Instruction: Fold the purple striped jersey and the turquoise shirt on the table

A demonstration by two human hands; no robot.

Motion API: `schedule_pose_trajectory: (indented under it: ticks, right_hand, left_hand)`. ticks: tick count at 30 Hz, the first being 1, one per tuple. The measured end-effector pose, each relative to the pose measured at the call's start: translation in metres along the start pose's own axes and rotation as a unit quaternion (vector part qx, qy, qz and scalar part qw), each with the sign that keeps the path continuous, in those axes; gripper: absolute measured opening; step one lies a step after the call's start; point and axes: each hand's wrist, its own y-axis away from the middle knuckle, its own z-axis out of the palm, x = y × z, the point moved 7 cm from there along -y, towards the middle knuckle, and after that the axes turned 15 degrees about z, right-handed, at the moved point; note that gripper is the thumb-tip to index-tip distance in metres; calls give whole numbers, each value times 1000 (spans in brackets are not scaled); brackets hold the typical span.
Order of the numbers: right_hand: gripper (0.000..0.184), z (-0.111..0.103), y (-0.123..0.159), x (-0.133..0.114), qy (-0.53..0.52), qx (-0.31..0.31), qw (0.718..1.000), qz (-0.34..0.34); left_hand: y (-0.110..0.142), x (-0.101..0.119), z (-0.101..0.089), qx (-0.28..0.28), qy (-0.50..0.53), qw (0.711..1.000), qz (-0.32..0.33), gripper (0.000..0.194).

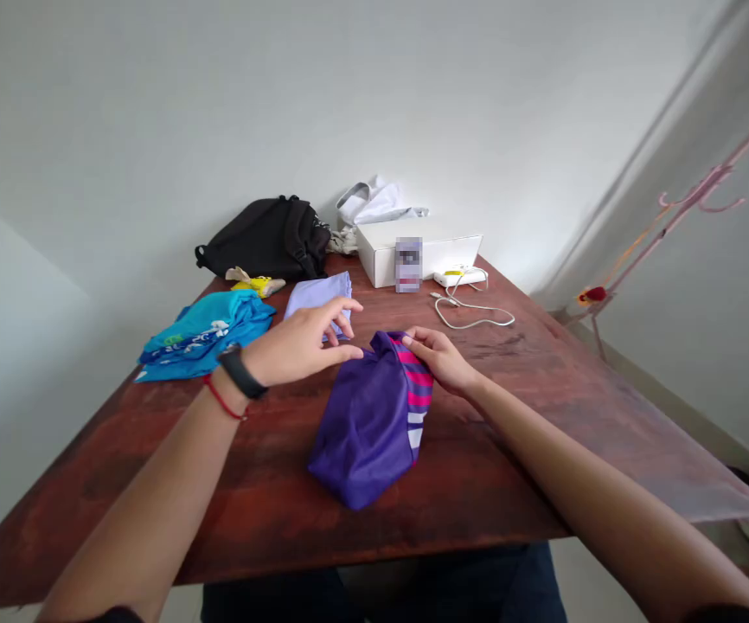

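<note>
A purple cloth garment (368, 424) with pink and white stripes down its right side hangs over the near part of the table, its lower edge at or close to the wood. My right hand (440, 356) pinches its upper right corner between thumb and fingers. Just left of the garment's top is my left hand (313, 342), fingers apart and curved, with nothing in it. Beyond that hand lies a folded lavender cloth (316, 292), partly covered by my fingers. A crumpled bright blue garment (219, 329) rests left of my left wrist.
The dark red wooden table (510, 415) meets the wall at the back. A black backpack (258, 238), a white box (374, 255), a blurred card (409, 265), a yellow item (254, 284) and a white device (462, 277) with a cable (478, 324) stand there. A pink rack (692, 195) is at right.
</note>
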Motion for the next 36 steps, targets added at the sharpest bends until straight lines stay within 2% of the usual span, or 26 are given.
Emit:
schedule_pose_trajectory:
  ticks: [2,3,5,7,9,12,15,17,20,23,26,28,32,34,36]
  right_hand:
    - [40,2,1,1,-38,-18,999,18]
    - [39,4,2,1,-50,-29,998,25]
    - [38,7,3,3,-62,-58,996,39]
    - [38,11,4,5,-65,-86,993,52]
    - [38,13,4,8,-69,-101,991,58]
    - [39,9,1,7,-88,-88,991,46]
    - [41,-4,-3,-1,-116,-31,993,9]
    - [42,-17,-4,-11,-125,17,992,-26]
    - [46,-36,-1,-27,-116,85,986,-82]
    - [46,-56,1,-36,-117,144,977,-108]
    - [46,-76,3,-38,-151,195,961,-125]
    - [45,-87,3,-39,-178,217,950,-141]
    - [38,-101,2,-36,-181,254,939,-145]
    - [33,-108,3,-36,-138,299,930,-161]
    - [29,-116,8,-38,-66,368,907,-197]
  left_hand:
    - [-11,-32,30,-8,-6,1000,-15,63]
    - [-14,-44,44,-12,11,1000,-19,61]
    - [-16,-55,66,-17,45,999,-2,46]
    - [-16,-55,74,-12,44,999,18,28]
    - [-15,-50,69,8,23,999,26,14]
    - [-15,-46,51,37,37,998,30,7]
    - [-13,-47,28,73,87,993,38,10]
    - [-11,-48,13,88,104,990,44,20]
    - [-9,-38,3,37,85,993,66,24]
    - [-7,-22,7,-53,15,996,71,16]
    - [-6,-11,22,-128,-53,989,61,31]
    - [-7,-7,33,-156,-80,982,68,35]
    - [-12,-7,39,-125,-130,978,102,13]
    - [-14,-11,36,-108,-160,975,106,28]
    - [-14,-15,31,-106,-183,973,96,41]
